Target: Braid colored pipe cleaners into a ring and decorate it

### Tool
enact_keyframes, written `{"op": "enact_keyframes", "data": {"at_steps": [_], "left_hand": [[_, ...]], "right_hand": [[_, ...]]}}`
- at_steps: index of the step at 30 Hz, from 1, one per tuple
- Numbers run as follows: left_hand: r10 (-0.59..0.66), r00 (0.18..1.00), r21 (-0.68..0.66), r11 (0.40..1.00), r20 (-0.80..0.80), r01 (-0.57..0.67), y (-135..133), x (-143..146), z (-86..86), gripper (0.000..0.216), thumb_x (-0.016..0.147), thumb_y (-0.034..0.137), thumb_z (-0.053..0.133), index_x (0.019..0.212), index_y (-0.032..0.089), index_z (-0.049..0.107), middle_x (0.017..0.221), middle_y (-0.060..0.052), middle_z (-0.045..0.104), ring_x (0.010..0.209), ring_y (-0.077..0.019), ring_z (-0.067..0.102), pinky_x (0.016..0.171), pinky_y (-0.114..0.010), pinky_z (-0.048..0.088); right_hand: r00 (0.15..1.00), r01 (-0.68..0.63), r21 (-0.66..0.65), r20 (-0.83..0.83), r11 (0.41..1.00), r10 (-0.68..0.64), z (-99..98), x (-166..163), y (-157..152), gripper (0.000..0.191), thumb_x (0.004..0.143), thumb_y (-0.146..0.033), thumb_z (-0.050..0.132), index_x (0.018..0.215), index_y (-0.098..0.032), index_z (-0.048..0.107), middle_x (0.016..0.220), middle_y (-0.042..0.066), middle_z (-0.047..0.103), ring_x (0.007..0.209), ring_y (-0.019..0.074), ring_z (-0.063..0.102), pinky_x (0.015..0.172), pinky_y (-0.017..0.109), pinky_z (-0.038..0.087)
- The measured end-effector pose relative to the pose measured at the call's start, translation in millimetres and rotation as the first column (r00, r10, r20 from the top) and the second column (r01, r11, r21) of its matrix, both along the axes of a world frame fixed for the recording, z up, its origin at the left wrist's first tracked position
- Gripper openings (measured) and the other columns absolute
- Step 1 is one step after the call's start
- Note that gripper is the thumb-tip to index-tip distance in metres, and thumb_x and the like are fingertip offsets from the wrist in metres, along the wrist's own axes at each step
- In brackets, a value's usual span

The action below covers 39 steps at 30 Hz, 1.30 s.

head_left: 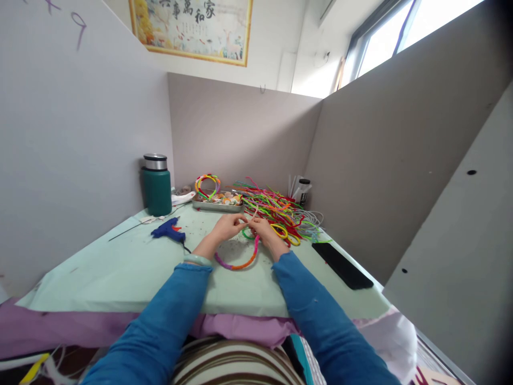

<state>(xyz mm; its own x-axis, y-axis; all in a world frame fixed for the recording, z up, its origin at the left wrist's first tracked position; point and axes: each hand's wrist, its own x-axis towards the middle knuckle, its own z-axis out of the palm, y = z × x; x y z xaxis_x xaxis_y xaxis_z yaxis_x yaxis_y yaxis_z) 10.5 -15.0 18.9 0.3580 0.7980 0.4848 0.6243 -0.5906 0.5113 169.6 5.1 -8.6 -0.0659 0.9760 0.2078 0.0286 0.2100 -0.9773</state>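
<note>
A hoop wrapped in fuzzy pipe cleaner (pixel 243 265), purple, orange, pink and green in turn, hangs just over or rests on the table below my hands. My left hand (pixel 229 226) pinches at its far side with thumb and forefinger together. Close beside it, my right hand (pixel 265 233) has its fingers closed on the hoop's upper right part. A pale pink pipe cleaner end (pixel 255 210) sticks up between the fingertips. Just what each fingertip grips there is too small to make out fully.
A heap of colourful pipe cleaners (pixel 268 203) lies behind my right hand, near yellow loops (pixel 284 234). A metal tray (pixel 216 207) holds small pieces and finished-looking rings (pixel 208 186). Leftward are a blue glue gun (pixel 169 230) and green bottle (pixel 157 191); rightward, a black phone-like slab (pixel 342 265).
</note>
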Motion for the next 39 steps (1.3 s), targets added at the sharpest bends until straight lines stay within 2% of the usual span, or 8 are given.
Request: {"op": "enact_keyframes", "data": {"at_steps": [8,17,22,29,39], "left_hand": [[0.091,0.995,-0.042,0.995,0.035,-0.089,8.4,-2.0,-1.6,0.034,0.077,0.04,0.053,0.09,0.017,0.073,0.059,-0.001,0.063,0.055,-0.0117,0.049,0.053,-0.021,0.033],[0.211,0.977,-0.072,0.975,-0.016,-0.212,10.4,-6.9,-1.1,0.031,0.077,0.038,0.053,0.088,0.018,0.074,0.07,-0.004,0.069,0.065,-0.0148,0.056,0.058,-0.023,0.036],[0.183,0.979,-0.084,0.978,-0.091,-0.191,8.9,-6.3,-0.5,0.032,0.078,0.04,0.052,0.085,0.017,0.074,0.069,-0.004,0.068,0.062,-0.0144,0.055,0.056,-0.024,0.033],[0.065,0.985,-0.08,0.994,-0.159,-0.079,3.3,-2.8,-0.4,0.031,0.077,0.035,0.052,0.081,0.014,0.074,0.06,-0.003,0.064,0.055,-0.0116,0.048,0.052,-0.022,0.029],[0.064,0.993,-0.122,0.99,-0.103,-0.076,3.4,-2.6,-2.7,0.041,0.073,0.052,0.055,0.075,0.015,0.073,0.049,0.002,0.052,0.05,-0.01,0.041,0.05,-0.021,0.024]], "right_hand": [[0.999,0.003,0.037,0.046,0.999,-0.005,3.7,0.7,-3.1,0.026,0.06,-0.036,0.068,0.054,-0.017,0.05,0.046,-0.006,0.04,0.045,0.0074,0.034,0.046,0.025,0.023],[0.994,-0.047,0.146,0.106,0.988,0.032,11.7,-0.9,-14.3,0.032,0.058,-0.041,0.07,0.056,-0.016,0.051,0.053,-0.005,0.042,0.051,0.0081,0.034,0.049,0.024,0.025],[0.99,-0.048,0.212,0.139,0.976,0.018,11.7,0.0,-13.8,0.033,0.062,-0.044,0.068,0.055,-0.017,0.05,0.053,-0.005,0.041,0.052,0.0085,0.033,0.049,0.024,0.025],[0.984,-0.086,0.255,0.17,0.963,0.042,11.8,0.6,-12.9,0.032,0.065,-0.043,0.065,0.054,-0.017,0.051,0.051,-0.005,0.041,0.051,0.0087,0.034,0.051,0.024,0.026],[0.984,-0.094,0.221,0.172,0.971,0.056,9.5,0.3,-9.7,0.031,0.064,-0.045,0.064,0.058,-0.016,0.055,0.051,-0.004,0.042,0.05,0.0088,0.034,0.049,0.024,0.025]]}}
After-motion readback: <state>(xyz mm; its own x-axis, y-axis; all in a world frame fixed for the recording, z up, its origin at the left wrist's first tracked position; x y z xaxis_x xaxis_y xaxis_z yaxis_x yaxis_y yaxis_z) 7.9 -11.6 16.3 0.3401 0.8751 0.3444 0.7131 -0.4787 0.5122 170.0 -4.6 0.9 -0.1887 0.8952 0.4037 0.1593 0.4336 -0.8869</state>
